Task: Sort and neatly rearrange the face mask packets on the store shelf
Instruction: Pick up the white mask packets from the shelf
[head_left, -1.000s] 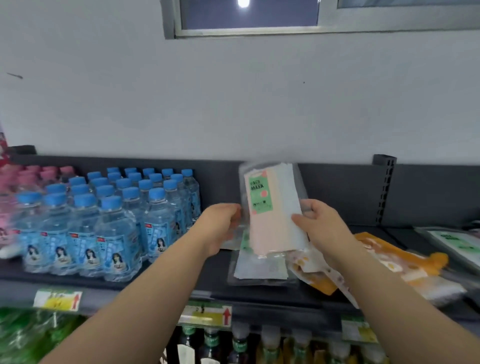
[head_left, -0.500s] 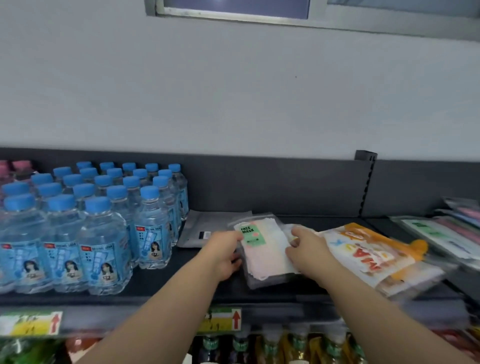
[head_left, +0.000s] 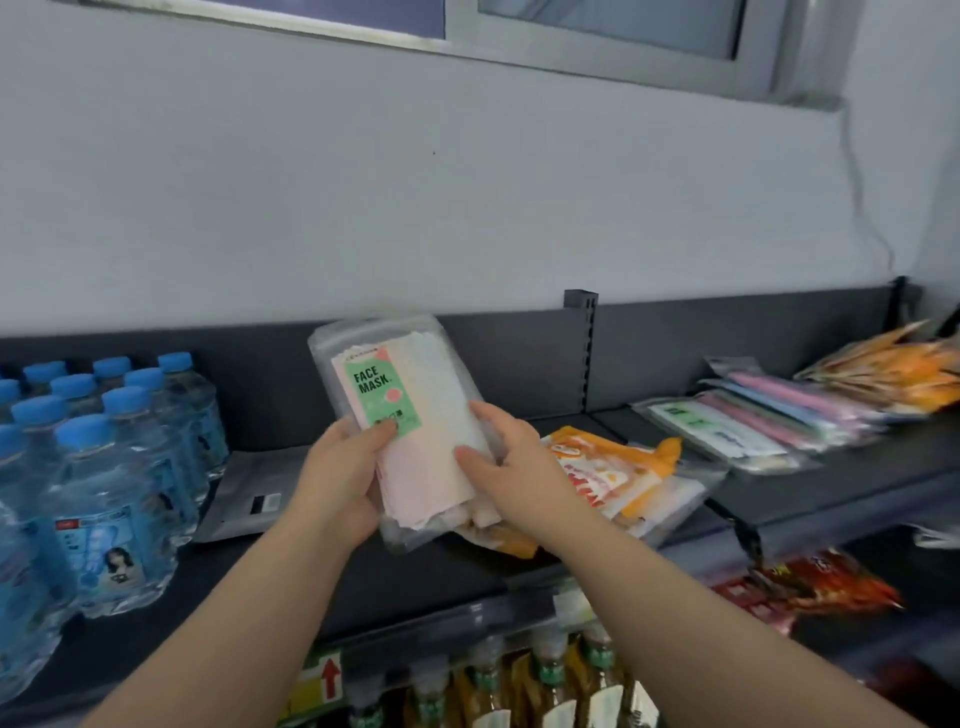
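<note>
while both hands hold it up over the dark shelf (head_left: 415, 569), the clear face mask packet (head_left: 415, 415) stands nearly upright, leaning a little to the left, its green label reading "face mask" turned to the camera; the left hand (head_left: 343, 480) grips the packet's lower left edge, thumb laid across the bottom of the label, fingers curled behind; the right hand (head_left: 519, 470) clasps the lower right edge, thumb pressed on the pale front, forefinger along the side; just right of the hands a heap of orange packets (head_left: 613, 467) lies flat on the shelf, and whether the held packet's bottom touches it cannot be told; a grey packet (head_left: 249, 493) lies flat to the left, beside the blue-capped water bottles (head_left: 104, 493) massed at the left end; further right, past the shelf upright, a fanned row of pastel packets (head_left: 753, 421) lies on the next shelf section, with more orange packs (head_left: 893, 371) at the far right; below, bottles with green collars (head_left: 545, 680) stand near a yellow price tag (head_left: 324, 680) with a red arrow.
</note>
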